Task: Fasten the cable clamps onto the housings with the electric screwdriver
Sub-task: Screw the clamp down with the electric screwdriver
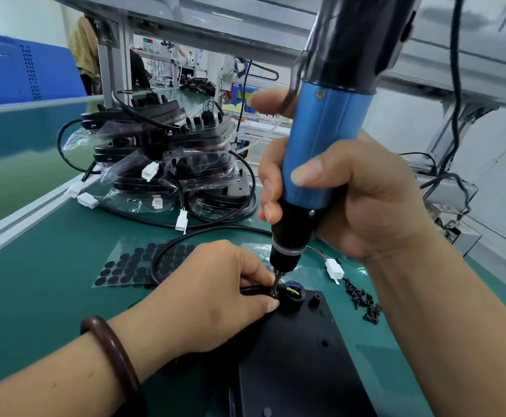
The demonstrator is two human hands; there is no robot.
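On the green surface (50, 296), clear bags (143, 176) hold stacked housings (167, 145) behind a sheet of round black pads (131, 266). The left hand (215, 293) pinches the black cable (253, 290) at the flat housing (299, 356)'s corner. There the electric screwdriver (321, 152)'s bit stands, the right hand (360, 200) wrapped round its barrel. Black screws (363, 302) lie right.

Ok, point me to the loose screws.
Head view, lower right: the loose screws lie on the green mat just right of the black housing, below the white connector.
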